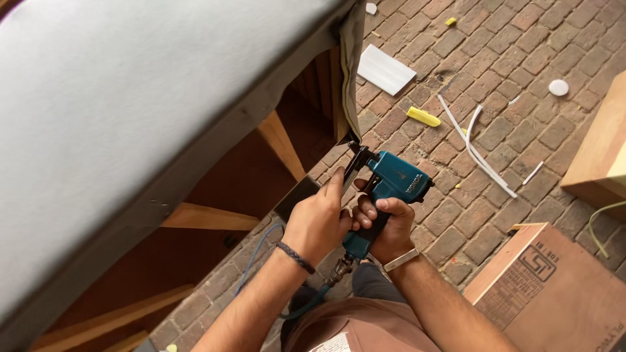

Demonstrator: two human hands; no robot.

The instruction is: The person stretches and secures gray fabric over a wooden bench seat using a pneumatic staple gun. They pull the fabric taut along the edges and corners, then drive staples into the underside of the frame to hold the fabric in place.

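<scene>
A teal pneumatic staple gun (391, 186) points its black nose at the lower corner of a grey fabric-covered furniture frame (130, 117). My right hand (385, 228) is wrapped around the gun's handle. My left hand (319, 218) rests against the gun's side, fingers reaching toward the black magazine and the wooden frame rail (283, 143). A loose flap of grey fabric (352, 72) hangs down at the corner just above the gun's nose. A blue air hose (257, 257) runs from the base of the handle.
Brick paving (495, 130) lies below, strewn with a white foam piece (385, 68), a yellow scrap (424, 117), white plastic strips (476, 146) and a white disc (559, 87). A cardboard box (548, 287) and a plywood piece (596, 150) sit at right.
</scene>
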